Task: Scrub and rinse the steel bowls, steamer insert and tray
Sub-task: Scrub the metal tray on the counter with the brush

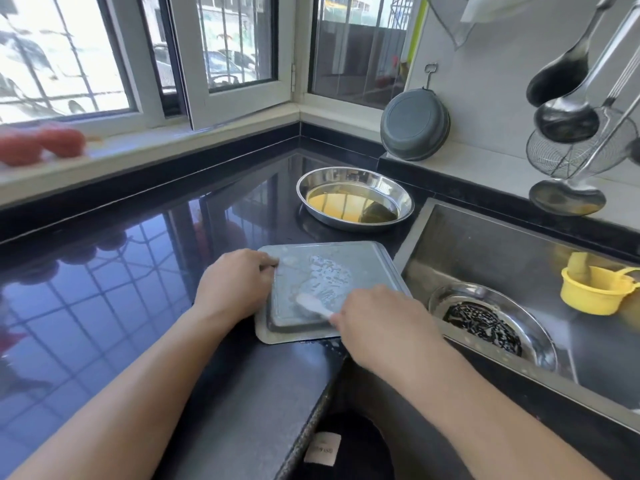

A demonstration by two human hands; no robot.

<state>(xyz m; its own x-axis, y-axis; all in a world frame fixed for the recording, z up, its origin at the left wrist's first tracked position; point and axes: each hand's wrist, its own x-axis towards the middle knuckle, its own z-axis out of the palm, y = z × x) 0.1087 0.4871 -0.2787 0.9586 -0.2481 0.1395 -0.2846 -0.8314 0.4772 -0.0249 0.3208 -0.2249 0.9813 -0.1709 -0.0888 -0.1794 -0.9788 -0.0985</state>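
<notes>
We are gripping the tray (322,271) at its left edge with our left hand (235,285), our right hand (377,323) pinching a pale scrubber (313,304) on it near the surface's (138,271) sink-side edge, corners skewed.

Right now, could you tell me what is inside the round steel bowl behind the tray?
The round steel bowl holds yellowish liquid over most of its bottom; reflections hide whether anything lies beneath it.

1. One white label (322,448) shows on a dark thing at the bottom edge, below the surface (104,306).
2. Its print is too blurred to read.
3. No other writing shows.
</notes>
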